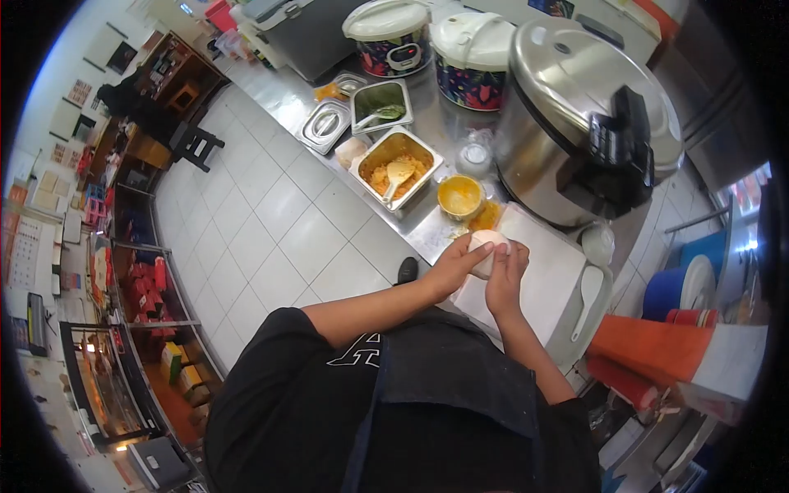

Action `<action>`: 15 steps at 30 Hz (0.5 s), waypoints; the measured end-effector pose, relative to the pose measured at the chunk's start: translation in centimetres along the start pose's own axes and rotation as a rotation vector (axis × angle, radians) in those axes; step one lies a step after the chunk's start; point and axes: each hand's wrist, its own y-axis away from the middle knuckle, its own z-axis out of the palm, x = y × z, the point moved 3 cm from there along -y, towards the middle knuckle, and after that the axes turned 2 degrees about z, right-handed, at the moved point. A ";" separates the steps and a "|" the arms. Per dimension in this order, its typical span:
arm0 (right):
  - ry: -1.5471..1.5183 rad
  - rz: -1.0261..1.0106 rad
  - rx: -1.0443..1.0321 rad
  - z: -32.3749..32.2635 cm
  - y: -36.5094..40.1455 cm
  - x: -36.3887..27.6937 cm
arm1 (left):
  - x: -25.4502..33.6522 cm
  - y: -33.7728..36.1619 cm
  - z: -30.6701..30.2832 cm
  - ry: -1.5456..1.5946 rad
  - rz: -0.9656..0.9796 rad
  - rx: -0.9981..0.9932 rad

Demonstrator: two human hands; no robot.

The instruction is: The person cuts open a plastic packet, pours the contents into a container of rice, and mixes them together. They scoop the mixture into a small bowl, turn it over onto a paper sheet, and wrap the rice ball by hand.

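Observation:
A whitish rounded lump that looks like a rice ball [488, 239] is held between my hands, over the near end of the counter. My left hand [460, 264] curls round its left side, the thumb pressed on top. On the other side, my right hand [508, 278] closes on it with fingers and thumb. Below my hands, white paper sheets [530, 287] lie on a pale tray [604, 304] with a white rice paddle [587, 300]. Just beyond are a small yellow-smeared bowl [461, 197] and a steel pan [362, 172] of orange filling with a white paddle [399, 177] in it.
A large steel rice cooker [542, 123] stands at the right, with two patterned cookers [472, 74] [386, 45] behind. A pan of green food [380, 107], a steel lid [325, 125] and a clear jar [474, 156] share the counter. Tiled floor [255, 197] extends left.

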 end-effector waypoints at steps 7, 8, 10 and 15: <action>0.019 -0.331 -0.277 7.4 -5.6 -9.6 | 7.5 0.4 -9.5 0.138 0.086 0.031; -0.005 -0.331 -0.270 8.1 -6.3 -10.5 | 8.4 0.7 -12.2 0.180 0.089 0.035; -0.051 -0.331 -0.250 9.5 -8.4 -12.6 | 11.1 1.4 -19.2 0.262 0.095 0.041; -0.281 0.015 -0.046 12.3 -11.8 -10.7 | 20.5 -4.5 -41.6 -0.625 0.168 0.559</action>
